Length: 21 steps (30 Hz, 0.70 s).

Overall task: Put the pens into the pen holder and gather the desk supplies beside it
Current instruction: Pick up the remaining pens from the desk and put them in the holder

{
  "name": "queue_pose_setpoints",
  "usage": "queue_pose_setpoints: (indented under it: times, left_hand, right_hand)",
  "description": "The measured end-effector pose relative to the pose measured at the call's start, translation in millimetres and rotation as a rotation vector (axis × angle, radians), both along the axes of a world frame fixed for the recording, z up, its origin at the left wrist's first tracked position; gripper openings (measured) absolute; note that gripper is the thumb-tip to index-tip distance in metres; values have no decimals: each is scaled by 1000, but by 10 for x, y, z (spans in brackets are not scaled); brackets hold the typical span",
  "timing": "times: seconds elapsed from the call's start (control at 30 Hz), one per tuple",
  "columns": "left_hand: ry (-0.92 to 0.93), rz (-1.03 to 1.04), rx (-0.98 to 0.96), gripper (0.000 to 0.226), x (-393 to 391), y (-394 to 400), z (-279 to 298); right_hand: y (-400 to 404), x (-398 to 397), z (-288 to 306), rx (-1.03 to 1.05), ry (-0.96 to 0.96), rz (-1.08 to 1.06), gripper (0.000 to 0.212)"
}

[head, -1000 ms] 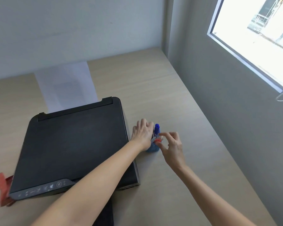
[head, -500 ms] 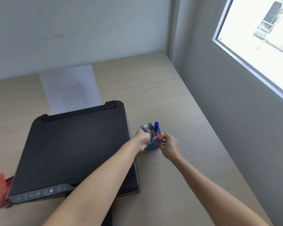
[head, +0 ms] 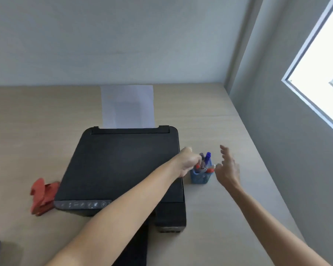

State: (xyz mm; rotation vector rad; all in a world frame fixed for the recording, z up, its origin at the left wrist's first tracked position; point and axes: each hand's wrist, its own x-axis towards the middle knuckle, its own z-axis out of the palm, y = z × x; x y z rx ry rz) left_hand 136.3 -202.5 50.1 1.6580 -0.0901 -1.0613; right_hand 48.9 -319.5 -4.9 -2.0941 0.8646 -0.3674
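Standing beside the black printer (head: 121,166) on the desk (head: 219,121), the blue pen holder (head: 200,177) held several pens (head: 208,159). Your left hand (head: 188,162) curled against its rim, grip unclear through blur. Your right hand (head: 228,169) hovered just beside it, fingers spread, holding nothing.

Your two forearms are bare up to the picture edge, with no sleeve on them. Your left hand (head: 188,162) and your right hand (head: 228,169) wear no glove, ring or watch.
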Motion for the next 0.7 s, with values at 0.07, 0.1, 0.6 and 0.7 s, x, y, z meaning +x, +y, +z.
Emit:
queue_pose_setpoints:
  times: [0.07,0.1,0.6,0.7]
  left_hand:
    - [-86,35,-133,58,-5,386,272]
    - [-150,74,-192,57,4,659,378]
    - [-439,754,789,53,-138,5353,-585]
    - [-267,720,952,66,-290,5825,-906]
  right_hand:
    - [150,126,243,-56,-59,30,64]
    - [298,230,349,-75,-78,67,61]
    - [4186,1479,521,-115,-40,878,40]
    - [4774,1636,220,-63,163,887,47]
